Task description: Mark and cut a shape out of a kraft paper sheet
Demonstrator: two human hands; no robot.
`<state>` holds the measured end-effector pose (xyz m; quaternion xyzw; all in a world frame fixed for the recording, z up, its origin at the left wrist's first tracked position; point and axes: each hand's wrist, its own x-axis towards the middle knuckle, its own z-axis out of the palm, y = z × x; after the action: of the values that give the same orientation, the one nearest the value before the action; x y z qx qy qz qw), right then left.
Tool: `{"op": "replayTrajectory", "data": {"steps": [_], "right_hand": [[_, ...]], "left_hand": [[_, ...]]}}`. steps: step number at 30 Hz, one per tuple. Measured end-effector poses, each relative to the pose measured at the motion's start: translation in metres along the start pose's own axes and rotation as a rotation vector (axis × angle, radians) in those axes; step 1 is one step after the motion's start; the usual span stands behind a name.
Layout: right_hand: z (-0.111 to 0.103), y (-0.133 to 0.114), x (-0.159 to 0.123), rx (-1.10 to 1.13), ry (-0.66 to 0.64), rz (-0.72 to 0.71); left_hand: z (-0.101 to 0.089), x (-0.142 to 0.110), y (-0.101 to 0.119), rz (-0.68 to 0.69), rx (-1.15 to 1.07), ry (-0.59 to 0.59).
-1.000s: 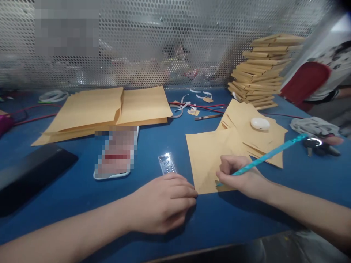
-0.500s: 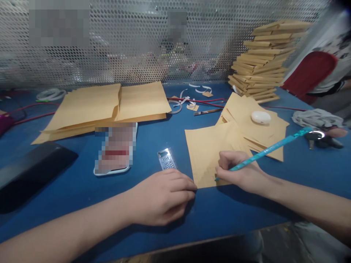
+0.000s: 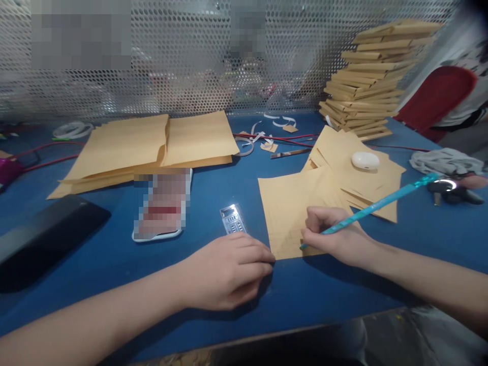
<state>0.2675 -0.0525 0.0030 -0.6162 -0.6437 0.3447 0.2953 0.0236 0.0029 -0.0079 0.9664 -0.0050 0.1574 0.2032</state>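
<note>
Before us a grey perforated metal wall [image 3: 183, 46], behind its holes some blurred shapes [image 3: 247, 76] which we cannot distinguish, below it our blue table [image 3: 208, 203], at far right a red chair [image 3: 438, 96], under the table a greyish floor [image 3: 387, 338].

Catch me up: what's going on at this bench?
A person's right hand holds a turquoise pen, its tip at a brown paper piece near the edge closest to the person. The left hand lies with its fingertips at that piece's near left corner, partly covering a small see-through card. More brown paper lies just beyond, under a white earbud case. Any writing is too faint to read.
</note>
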Motion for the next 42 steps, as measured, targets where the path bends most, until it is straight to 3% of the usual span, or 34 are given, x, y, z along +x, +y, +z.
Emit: {"op": "replayTrajectory", "data": {"steps": [22, 30, 36, 42], "right_hand": [[-0.002, 0.001, 0.000, -0.057, 0.010, 0.018], [-0.006, -0.003, 0.004, 0.058, 0.131, -0.025], [-0.007, 0.001, 0.016, 0.031, 0.057, -0.119], [-0.004, 0.006, 0.024, 0.040, -0.029, -0.099]], "left_hand": [[0.000, 0.001, 0.000, -0.006, -0.013, 0.015], [0.000, 0.001, 0.000, 0.018, 0.004, 0.032], [0.000, 0.002, -0.001, -0.012, -0.020, 0.001], [-0.001, 0.003, 0.000, -0.008, -0.025, 0.003]]}}
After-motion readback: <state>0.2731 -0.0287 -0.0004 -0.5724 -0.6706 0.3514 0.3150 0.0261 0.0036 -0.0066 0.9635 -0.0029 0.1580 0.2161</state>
